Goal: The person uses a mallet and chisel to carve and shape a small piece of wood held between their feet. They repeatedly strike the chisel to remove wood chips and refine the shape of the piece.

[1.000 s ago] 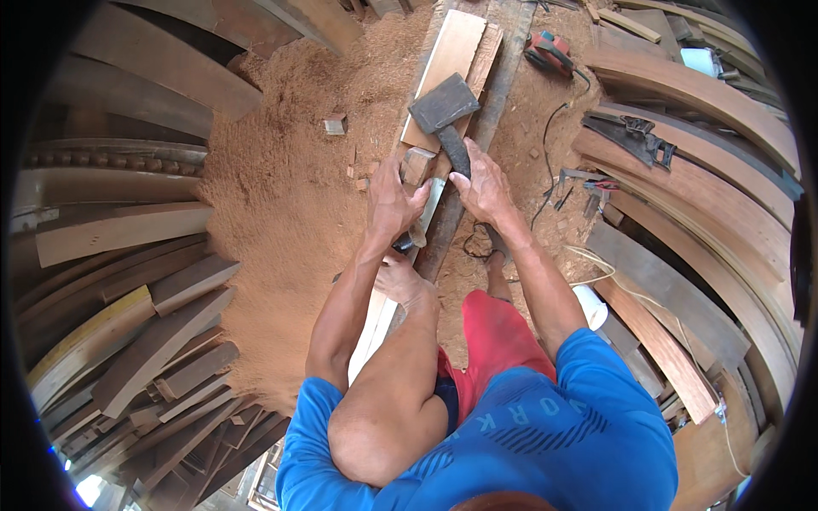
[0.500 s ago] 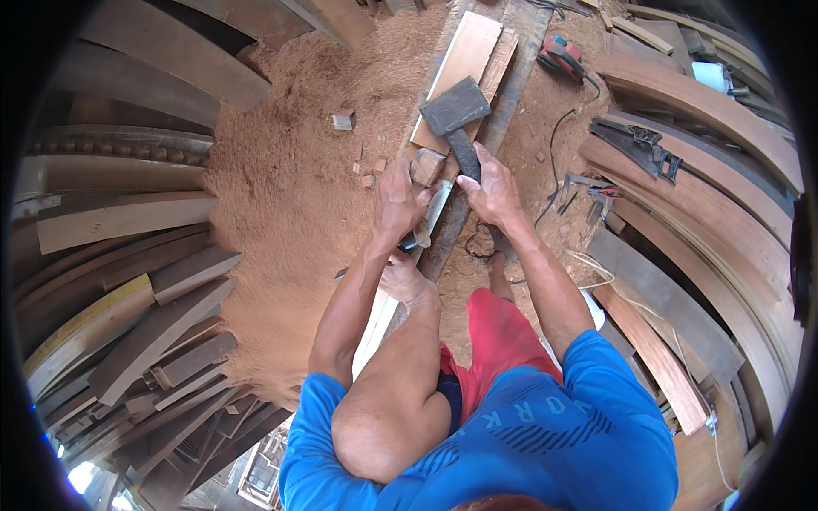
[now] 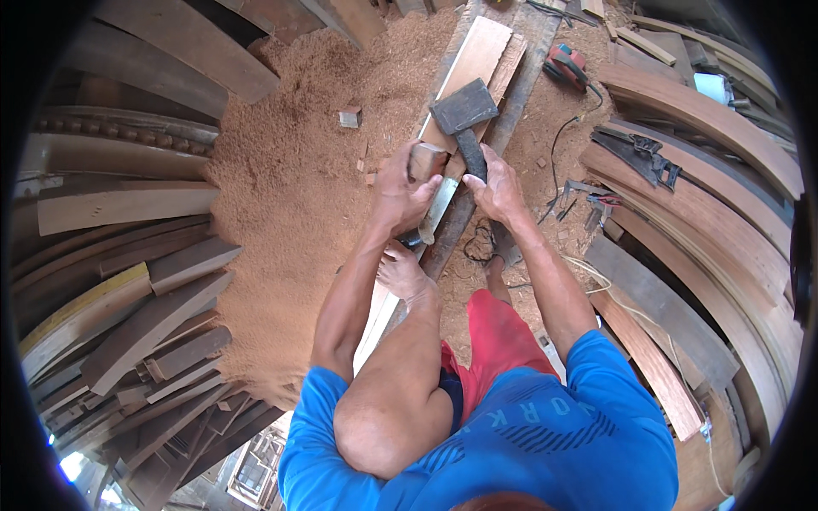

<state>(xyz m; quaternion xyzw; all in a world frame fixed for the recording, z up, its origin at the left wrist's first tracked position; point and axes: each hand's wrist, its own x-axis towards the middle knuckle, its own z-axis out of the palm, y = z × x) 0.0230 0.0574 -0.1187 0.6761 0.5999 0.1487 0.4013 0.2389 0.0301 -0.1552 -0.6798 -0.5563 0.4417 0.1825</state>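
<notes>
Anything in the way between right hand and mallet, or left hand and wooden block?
Nothing visible: the right hand grips the mallet directly by its handle, and the left hand is on the wooden block.

A red corded power tool (image 3: 567, 66) sits amid sawdust (image 3: 285, 200), a black-handled saw (image 3: 637, 155) lies on boards (image 3: 716, 228), and stacked timber (image 3: 128, 209) lines the left

blue shirt (image 3: 528, 468) | short sleeves (image 3: 588, 366) | dark slanted stripes (image 3: 558, 439), faint lettering (image 3: 538, 412) | red shorts (image 3: 503, 349), navy inner layer (image 3: 456, 410)
</notes>
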